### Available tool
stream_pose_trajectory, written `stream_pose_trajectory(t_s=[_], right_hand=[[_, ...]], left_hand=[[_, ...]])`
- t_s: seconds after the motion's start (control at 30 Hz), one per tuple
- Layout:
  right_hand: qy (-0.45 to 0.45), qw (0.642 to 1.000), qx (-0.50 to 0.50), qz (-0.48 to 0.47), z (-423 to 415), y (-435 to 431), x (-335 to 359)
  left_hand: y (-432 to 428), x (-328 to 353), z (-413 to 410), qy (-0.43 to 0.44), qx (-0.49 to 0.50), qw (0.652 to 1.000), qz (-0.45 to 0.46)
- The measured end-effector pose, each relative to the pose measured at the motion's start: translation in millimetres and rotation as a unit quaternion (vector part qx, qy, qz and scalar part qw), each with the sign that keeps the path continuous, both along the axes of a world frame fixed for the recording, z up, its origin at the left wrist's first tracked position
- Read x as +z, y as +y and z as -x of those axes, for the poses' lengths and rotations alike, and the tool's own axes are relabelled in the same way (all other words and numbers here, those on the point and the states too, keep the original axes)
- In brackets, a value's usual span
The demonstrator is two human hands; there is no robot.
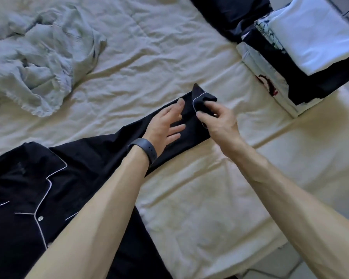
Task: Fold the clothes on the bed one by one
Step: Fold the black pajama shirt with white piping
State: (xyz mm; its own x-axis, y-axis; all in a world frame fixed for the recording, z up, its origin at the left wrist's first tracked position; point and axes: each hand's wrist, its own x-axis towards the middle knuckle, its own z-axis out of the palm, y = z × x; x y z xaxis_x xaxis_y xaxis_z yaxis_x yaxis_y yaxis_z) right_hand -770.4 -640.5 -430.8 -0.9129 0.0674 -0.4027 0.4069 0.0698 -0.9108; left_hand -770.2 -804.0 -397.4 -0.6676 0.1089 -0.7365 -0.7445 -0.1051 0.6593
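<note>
A dark navy pyjama shirt (28, 198) with white piping lies spread on the cream bed (189, 208), its body at the lower left and one sleeve stretched toward the middle. My left hand (167, 125), a dark band on its wrist, rests flat with fingers apart on that sleeve. My right hand (218, 119) pinches the sleeve's cuff (201, 98) and lifts its end off the bed. A crumpled pale blue garment (38, 63) lies at the upper left.
A stack of folded clothes (310, 37), white on top of dark and printed pieces, sits at the upper right edge of the bed. A dark pillow or cloth (230, 13) lies behind it. Floor shows at the lower right.
</note>
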Motion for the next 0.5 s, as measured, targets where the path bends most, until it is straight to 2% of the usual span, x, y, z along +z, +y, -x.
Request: stream_pose_trajectory(t_s=[0.07,0.13,0.27,0.4,0.43,0.47,0.5], right_hand=[[0.043,0.99,0.124,-0.049,-30.6,-39.7,19.6],[0.072,0.971,0.205,-0.101,-70.8,-76.8,34.1],[0.106,0.956,0.25,-0.107,-169.6,-138.6,56.9],[0.05,0.967,0.218,-0.124,-283.1,-186.9,37.0],[0.025,0.956,0.243,-0.16,-311.2,-196.1,25.3],[-0.001,0.929,0.3,-0.216,-337.3,-203.4,12.5],[-0.021,0.88,0.379,-0.286,-361.2,-207.8,-1.3]], left_hand=[[-20.9,19.6,-18.4,0.021,0.025,0.999,-0.011],[-52.0,32.3,-52.6,0.038,0.065,0.997,0.029],[-126.9,39.0,-153.0,0.011,0.181,0.977,0.11],[-197.3,47.2,-274.5,-0.014,0.383,0.922,0.058],[-214.6,48.2,-308.9,-0.016,0.431,0.901,0.035],[-230.7,48.3,-343.0,-0.017,0.468,0.883,0.01],[-245.1,48.2,-376.5,-0.018,0.494,0.869,-0.011]])
